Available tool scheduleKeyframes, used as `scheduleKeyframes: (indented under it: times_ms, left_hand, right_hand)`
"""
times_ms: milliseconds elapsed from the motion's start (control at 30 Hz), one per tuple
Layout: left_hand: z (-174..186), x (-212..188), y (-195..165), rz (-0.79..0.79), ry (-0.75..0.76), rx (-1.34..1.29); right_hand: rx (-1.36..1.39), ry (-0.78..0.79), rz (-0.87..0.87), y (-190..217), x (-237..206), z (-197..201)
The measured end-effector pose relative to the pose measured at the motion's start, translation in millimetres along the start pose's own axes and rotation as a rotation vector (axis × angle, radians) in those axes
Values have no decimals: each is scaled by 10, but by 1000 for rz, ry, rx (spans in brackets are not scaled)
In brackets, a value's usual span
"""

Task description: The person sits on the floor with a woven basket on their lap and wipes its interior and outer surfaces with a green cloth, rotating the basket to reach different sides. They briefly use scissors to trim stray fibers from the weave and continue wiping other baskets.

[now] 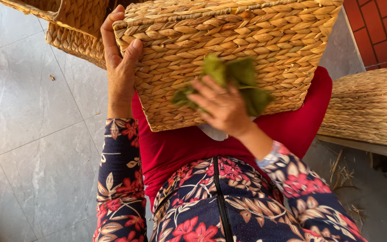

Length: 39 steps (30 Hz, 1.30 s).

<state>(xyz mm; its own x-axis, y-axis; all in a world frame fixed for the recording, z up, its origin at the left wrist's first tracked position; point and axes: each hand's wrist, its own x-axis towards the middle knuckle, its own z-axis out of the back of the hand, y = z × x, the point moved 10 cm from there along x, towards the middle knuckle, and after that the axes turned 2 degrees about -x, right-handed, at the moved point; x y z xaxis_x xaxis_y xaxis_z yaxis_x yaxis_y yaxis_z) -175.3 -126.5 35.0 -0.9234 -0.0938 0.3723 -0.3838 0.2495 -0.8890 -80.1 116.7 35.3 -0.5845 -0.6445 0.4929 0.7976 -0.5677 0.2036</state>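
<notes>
A large woven straw basket (pixel 229 40) rests on my lap, over red trousers (pixel 189 148), its side wall facing me. My left hand (pixel 119 62) grips the basket's left corner, thumb on the near face and fingers round the edge. My right hand (pixel 222 105) presses a crumpled green cloth (pixel 240 78) against the near wall of the basket; the cloth looks blurred. Both my sleeves are dark blue with red flowers.
A second woven basket (pixel 68 27) lies on the grey tiled floor (pixel 32 134) at the upper left. A flat woven piece (pixel 368 112) sits on a bench at the right, with straw scraps (pixel 341 172) under it. Red bricks (pixel 377 27) show at the upper right.
</notes>
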Motion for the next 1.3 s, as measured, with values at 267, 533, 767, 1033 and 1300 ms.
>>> scheduleKeyframes:
  times_ms: [267, 533, 767, 1033, 1300]
  left_hand:
    - [-15, 113, 143, -19, 12, 2]
    - [9, 108, 164, -26, 15, 17]
    - [34, 64, 109, 0, 2, -4]
    - [-9, 69, 104, -17, 12, 31]
    - [-50, 197, 142, 18, 37, 79]
  right_hand:
    - [-166, -147, -459, -1160, -672, 850]
    - [-24, -100, -219, -163, -176, 67]
    - [271, 77, 122, 880, 506, -507]
    - [-30, 63, 44, 49, -203, -32]
    - [-93, -148, -493, -1102, -723, 802]
